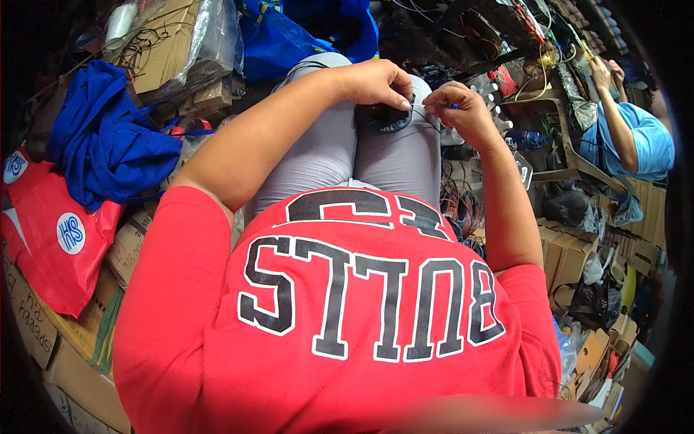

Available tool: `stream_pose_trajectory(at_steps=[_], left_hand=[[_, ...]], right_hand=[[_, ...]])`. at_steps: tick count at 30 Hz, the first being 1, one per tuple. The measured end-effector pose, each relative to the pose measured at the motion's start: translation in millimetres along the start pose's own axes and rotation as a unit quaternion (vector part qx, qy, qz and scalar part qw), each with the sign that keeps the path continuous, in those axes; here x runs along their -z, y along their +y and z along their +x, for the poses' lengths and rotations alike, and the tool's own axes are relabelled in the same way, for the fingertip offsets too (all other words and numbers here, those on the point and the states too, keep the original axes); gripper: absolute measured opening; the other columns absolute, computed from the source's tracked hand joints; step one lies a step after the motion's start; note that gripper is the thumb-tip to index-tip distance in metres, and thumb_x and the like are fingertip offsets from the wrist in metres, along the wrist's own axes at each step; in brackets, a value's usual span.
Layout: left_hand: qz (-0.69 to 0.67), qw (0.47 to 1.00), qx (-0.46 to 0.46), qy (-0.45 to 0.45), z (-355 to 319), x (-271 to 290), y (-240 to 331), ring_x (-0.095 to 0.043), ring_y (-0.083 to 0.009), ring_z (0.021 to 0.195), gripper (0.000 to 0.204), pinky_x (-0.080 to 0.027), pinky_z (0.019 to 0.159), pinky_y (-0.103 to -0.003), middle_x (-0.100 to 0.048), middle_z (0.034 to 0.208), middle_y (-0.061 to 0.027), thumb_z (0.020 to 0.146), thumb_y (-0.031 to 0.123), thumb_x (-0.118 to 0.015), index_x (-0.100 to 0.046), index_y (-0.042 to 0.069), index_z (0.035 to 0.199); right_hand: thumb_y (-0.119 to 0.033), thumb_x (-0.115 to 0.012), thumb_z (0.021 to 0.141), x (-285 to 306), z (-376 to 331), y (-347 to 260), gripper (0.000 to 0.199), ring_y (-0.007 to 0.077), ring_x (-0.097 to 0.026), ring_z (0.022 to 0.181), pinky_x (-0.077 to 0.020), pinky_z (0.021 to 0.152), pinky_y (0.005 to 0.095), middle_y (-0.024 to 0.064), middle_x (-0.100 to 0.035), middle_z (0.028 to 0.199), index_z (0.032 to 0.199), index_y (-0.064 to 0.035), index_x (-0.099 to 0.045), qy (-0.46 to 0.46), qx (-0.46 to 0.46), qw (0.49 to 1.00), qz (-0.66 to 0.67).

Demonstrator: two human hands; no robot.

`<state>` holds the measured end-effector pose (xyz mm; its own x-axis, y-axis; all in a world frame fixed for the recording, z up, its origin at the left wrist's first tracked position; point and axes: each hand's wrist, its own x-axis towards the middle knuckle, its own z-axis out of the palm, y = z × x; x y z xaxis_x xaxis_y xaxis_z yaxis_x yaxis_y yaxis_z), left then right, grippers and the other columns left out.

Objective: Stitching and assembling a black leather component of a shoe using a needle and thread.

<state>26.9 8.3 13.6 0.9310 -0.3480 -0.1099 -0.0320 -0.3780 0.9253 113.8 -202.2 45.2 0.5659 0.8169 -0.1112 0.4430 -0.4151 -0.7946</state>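
Nearest, my red short-sleeved shirt [325,387]; beyond, a black, rounded, glossy piece [391,124] rests on my grey trousers [396,165]. My left hand [376,81] curls at it, grasp unclear; my right [464,113] pinches a thin dark strand [429,118], apparently mid-threading: a steady pull seems called for.

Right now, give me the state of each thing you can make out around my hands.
Left hand: fingers bent, hold unclear
Right hand: fingers curled, hold unclear
Black item: partly hidden by the left hand
Blue cloth: bunched up
Red bag: creased
Clear plastic: wrinkled
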Motion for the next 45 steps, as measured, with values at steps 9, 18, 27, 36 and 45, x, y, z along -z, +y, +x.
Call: stream_pose_trajectory(at_steps=[9, 18, 27, 36, 45], left_hand=[[-0.120, 0.991, 0.051, 0.024, 2, -6, -4, -0.056, -0.0118, 0.078, 0.020, -0.042, 0.074, -0.025, -0.062, 0.080, -0.0016, 0.072, 0.020, -0.074, -0.069, 0.004, 0.083], [-0.246, 0.966, 0.078, -0.005, -1, -8, -11, -0.056, -0.0081, 0.075, 0.022, -0.042, 0.071, -0.022, -0.066, 0.081, -0.0006, 0.073, 0.016, -0.072, -0.070, 0.004, 0.091], [-0.220, 0.969, 0.088, -0.076, -2, -4, -11, -0.059, -0.0106, 0.087, 0.037, -0.043, 0.080, -0.021, -0.067, 0.098, -0.0066, 0.074, 0.011, -0.068, -0.064, 0.001, 0.109], [-0.216, 0.967, 0.089, -0.096, -3, -5, -9, -0.057, -0.0145, 0.099, 0.039, -0.040, 0.092, -0.023, -0.065, 0.107, -0.0099, 0.075, 0.008, -0.062, -0.062, -0.002, 0.113], [-0.155, 0.978, 0.074, -0.119, -1, -9, -12, -0.058, -0.0145, 0.097, 0.038, -0.040, 0.092, -0.025, -0.064, 0.107, -0.0075, 0.077, 0.007, -0.060, -0.061, 0.000, 0.114]], right_hand=[[0.005, -0.067, 0.071, 0, 1, 6, 0.019, 0.0074, -0.054, 0.074, -0.0439, 0.063, 0.0212, -0.0013, -0.054, 0.082, 0.085, -0.0076, -0.069, -0.047, 0.016, 0.999, -0.002], [0.001, -0.068, 0.074, -28, -23, 9, 0.014, 0.0087, -0.056, 0.076, -0.0456, 0.068, 0.0225, 0.0013, -0.058, 0.081, 0.087, -0.0055, -0.069, 0.043, -0.007, 0.997, 0.067], [-0.001, -0.069, 0.074, -38, -40, -1, 0.018, 0.0102, -0.056, 0.069, -0.0444, 0.062, 0.0232, 0.0025, -0.058, 0.078, 0.091, -0.0084, -0.070, 0.093, 0.050, 0.993, -0.044], [-0.001, -0.064, 0.076, -30, -37, -29, 0.019, 0.0199, -0.062, 0.071, -0.0483, 0.063, 0.0292, 0.0075, -0.059, 0.078, 0.091, -0.0110, -0.071, 0.043, 0.043, 0.989, -0.135], [-0.004, -0.058, 0.076, -18, -14, -57, 0.018, 0.0323, -0.061, 0.082, -0.0491, 0.071, 0.0393, 0.0128, -0.060, 0.086, 0.087, -0.0117, -0.071, -0.099, 0.041, 0.929, -0.355]])
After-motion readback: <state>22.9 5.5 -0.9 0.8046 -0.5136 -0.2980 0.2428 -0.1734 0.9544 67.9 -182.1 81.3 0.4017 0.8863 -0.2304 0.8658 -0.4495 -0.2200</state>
